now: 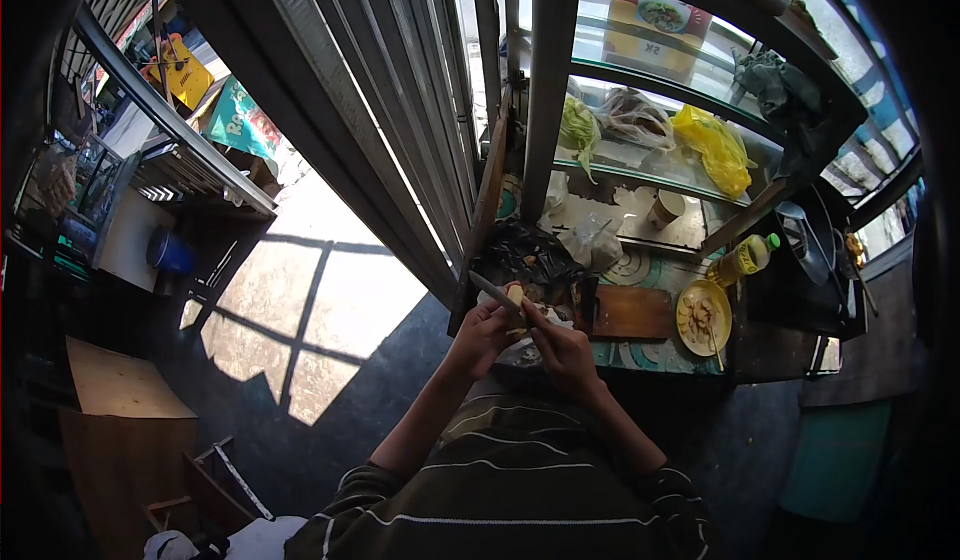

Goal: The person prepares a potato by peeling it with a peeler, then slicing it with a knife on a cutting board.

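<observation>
Both hands meet in front of the body over the left part of the work counter. A knife (pixel 492 289) points up and to the left, its blade against a small pale piece of food (pixel 515 295). My left hand (pixel 483 338) is closed around the lower side of the piece. My right hand (pixel 562 348) is closed on the knife, whose handle its fingers largely hide. Beneath the hands lie scraps and a pale plastic bag. A wooden cutting board (pixel 632 313) rests just to the right, with a yellow bowl (pixel 704 318) of cut food beyond it.
A black plastic bag (pixel 522 251) lies behind the hands. An oil bottle (pixel 742 260) stands near a dark pan (pixel 800 245) at the right. The glass case holds a yellow bag (pixel 712 150) and leafy greens (pixel 579 132). A metal shutter (pixel 370 90) rises at the left.
</observation>
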`<state>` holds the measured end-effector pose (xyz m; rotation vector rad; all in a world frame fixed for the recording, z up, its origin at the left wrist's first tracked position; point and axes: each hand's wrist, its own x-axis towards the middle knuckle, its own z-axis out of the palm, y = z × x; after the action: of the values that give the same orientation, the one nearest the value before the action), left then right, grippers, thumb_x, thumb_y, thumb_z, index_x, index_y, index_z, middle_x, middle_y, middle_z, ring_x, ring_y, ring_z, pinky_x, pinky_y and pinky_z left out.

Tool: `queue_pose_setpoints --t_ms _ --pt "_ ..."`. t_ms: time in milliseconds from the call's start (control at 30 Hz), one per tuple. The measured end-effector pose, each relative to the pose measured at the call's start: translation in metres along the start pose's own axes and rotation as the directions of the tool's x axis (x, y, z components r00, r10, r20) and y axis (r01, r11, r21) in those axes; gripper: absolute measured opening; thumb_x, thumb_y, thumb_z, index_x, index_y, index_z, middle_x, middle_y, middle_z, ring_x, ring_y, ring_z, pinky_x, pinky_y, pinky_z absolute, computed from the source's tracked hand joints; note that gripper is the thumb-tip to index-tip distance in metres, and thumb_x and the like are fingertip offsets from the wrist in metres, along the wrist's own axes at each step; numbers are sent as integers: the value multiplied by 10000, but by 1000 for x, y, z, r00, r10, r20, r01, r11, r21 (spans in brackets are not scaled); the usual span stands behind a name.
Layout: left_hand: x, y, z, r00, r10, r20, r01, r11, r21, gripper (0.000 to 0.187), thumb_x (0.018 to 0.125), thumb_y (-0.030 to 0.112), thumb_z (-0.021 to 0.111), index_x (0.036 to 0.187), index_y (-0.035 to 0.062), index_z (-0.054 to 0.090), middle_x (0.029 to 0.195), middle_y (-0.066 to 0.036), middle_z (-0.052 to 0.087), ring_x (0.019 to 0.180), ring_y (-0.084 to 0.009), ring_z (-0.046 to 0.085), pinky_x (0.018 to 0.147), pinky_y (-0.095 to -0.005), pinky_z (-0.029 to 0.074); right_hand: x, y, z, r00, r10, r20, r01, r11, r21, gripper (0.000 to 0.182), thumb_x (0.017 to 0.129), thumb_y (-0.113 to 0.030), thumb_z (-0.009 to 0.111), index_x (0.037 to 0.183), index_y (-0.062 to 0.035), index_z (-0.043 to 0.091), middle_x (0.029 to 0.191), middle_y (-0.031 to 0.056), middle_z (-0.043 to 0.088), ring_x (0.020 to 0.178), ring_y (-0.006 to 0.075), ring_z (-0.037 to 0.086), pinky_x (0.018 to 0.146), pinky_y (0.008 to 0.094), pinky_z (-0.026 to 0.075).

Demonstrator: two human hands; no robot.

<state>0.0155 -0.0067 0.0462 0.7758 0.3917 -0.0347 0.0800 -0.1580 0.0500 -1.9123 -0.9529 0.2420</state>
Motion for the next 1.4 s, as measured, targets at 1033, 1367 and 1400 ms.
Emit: queue_pose_setpoints --t_ms 1033,1367,1400 --pt "10 -3 -24 999 -49 0 49 998 35 306 905 223 435 1136 30 487 1031 -64 566 935 -161 552 812 -327 443 10 23 -8 956 241 166 -281 915 291 394 861 -119 422 1254 -130 436 1076 188 562 963 212 563 817 288 406" --pt "13 -9 -22 1000 1 -28 2 995 95 273 906 217 435 1084 22 505 993 -74 577 882 -147 567 731 -289 459 9 16 -10 968 177 176 -179 984 -1 442 866 -258 452 1298 -223 363 734 196 582 675 349 581 611 377 448" --pt "12 -10 -22 1000 3 -27 0 996 94 273 906 217 435 1084 22 505 993 -74 577 882 -147 567 731 -289 459 8 18 -9 968 175 177 -178 984 -2 442 866 -258 452 1298 -223 363 734 196 582 675 349 581 611 377 448"
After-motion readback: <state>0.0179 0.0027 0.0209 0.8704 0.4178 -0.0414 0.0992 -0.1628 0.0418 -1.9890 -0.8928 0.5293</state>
